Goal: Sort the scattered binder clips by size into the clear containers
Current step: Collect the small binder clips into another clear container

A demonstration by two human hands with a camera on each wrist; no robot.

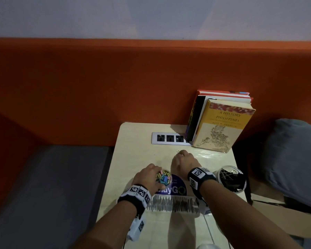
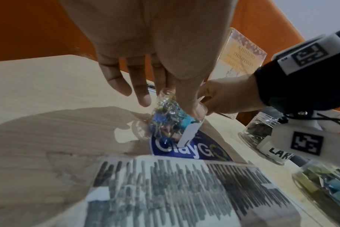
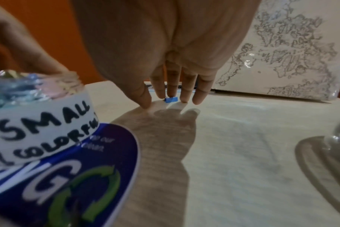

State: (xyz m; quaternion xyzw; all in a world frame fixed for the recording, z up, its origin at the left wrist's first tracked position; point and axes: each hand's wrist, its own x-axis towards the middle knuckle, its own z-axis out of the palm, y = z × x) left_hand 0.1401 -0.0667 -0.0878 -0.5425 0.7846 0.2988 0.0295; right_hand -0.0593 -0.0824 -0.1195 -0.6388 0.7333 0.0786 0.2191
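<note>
A small clear jar (image 1: 163, 178) labelled "SMALL COLORFUL" (image 3: 41, 116) holds several coloured little binder clips and stands on a blue sticker. My left hand (image 1: 158, 175) holds this jar (image 2: 171, 122) at its rim with thumb and forefinger, the other fingers hanging straight. Farther back, my right hand (image 1: 180, 153) reaches down to the table with straight fingers. A small blue clip (image 3: 170, 99) lies on the table under the fingertips of my right hand (image 3: 159, 101). A larger clear jar (image 1: 232, 178) of black clips stands to the right.
Books (image 1: 221, 123) lean against the orange wall at the back right beside a power strip (image 1: 169, 138). A scribbled paper (image 1: 172, 203) lies near the front edge of the table (image 1: 136, 155). A third jar (image 2: 324, 184) with coloured clips shows in the left wrist view.
</note>
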